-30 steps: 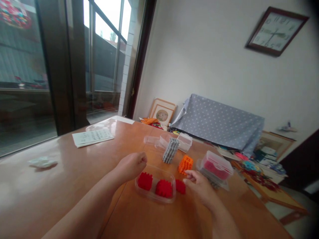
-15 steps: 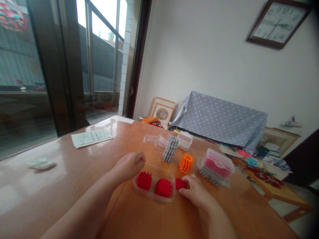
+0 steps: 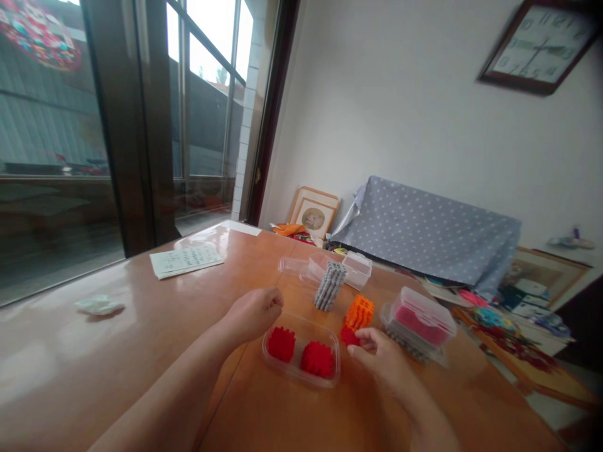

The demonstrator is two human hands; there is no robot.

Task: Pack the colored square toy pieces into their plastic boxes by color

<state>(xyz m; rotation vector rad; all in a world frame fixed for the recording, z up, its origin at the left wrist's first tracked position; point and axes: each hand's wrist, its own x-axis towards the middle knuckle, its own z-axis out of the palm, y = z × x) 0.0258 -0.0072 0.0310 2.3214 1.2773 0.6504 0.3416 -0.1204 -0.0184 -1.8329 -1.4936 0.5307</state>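
My right hand (image 3: 379,355) pinches a small red toothed block (image 3: 349,336) between thumb and fingers, just in front of an orange stack of toothed pieces (image 3: 360,312). A clear plastic tray (image 3: 301,379) stands between my hands. Inside it sit two red blocks with toothed edges, one on the left (image 3: 281,344) and one on the right (image 3: 318,359). At the tray's far left corner rests my left hand (image 3: 254,314), its fingers curled closed. Whatever those fingers may hold is hidden. Behind the tray a grey stack of toothed pieces (image 3: 330,286) stands upright, leaning slightly.
Clear containers (image 3: 358,269) stand behind the grey stack. On the right is a lidded box with pink contents (image 3: 424,317), on top of grey pieces. Paper sheets (image 3: 186,260) and a crumpled wrapper (image 3: 98,305) lie on the wooden table (image 3: 277,420) at left.
My right hand has carried the red block a little away from me, toward the orange stack. My left hand keeps its place by the tray. The whole view has shifted slightly.
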